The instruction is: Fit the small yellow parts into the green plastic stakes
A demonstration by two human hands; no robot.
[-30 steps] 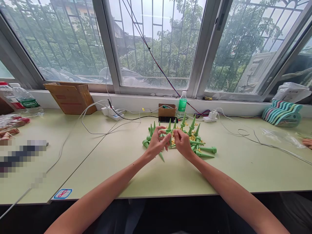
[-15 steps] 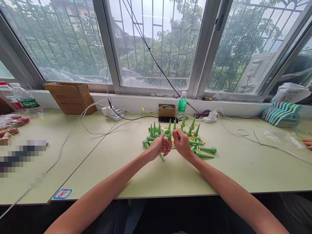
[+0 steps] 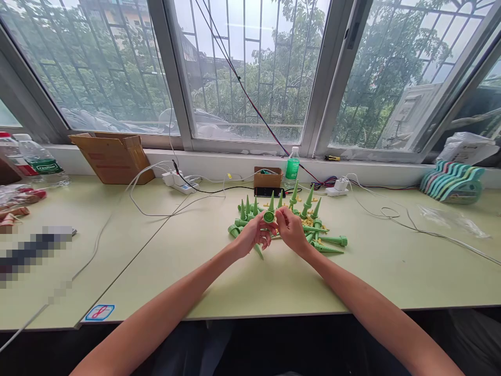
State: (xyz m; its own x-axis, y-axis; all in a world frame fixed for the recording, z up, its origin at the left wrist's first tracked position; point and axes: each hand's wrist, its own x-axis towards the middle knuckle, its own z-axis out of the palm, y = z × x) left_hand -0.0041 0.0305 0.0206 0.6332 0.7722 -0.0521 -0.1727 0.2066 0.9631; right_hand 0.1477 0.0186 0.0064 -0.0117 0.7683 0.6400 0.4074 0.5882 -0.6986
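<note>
My left hand [image 3: 253, 235] is closed round a green plastic watering spike [image 3: 269, 216], whose round open end faces up toward me. Close against its right side, my right hand [image 3: 290, 227] is pinched; whatever lies between those fingertips is hidden. Around and behind both hands is a pile of similar green spikes [image 3: 308, 203], several standing point up and others lying flat. Small yellow pieces [image 3: 321, 228] are scattered among them. One lying spike [image 3: 332, 241] with a ribbed cap points out at the right of the pile.
Behind the pile are a phone [image 3: 270, 192], a small cardboard box [image 3: 267, 178] and a green-labelled bottle [image 3: 292, 166]. White cables [image 3: 172, 214] and a power strip [image 3: 182, 183] run along the back. Teal plastic items [image 3: 452, 183] stand far right; a larger carton [image 3: 111, 158] sits left.
The held spike has tipped so its open end faces me more directly. My right hand has shifted slightly against it. Another person's hand at the right edge has left the view.
</note>
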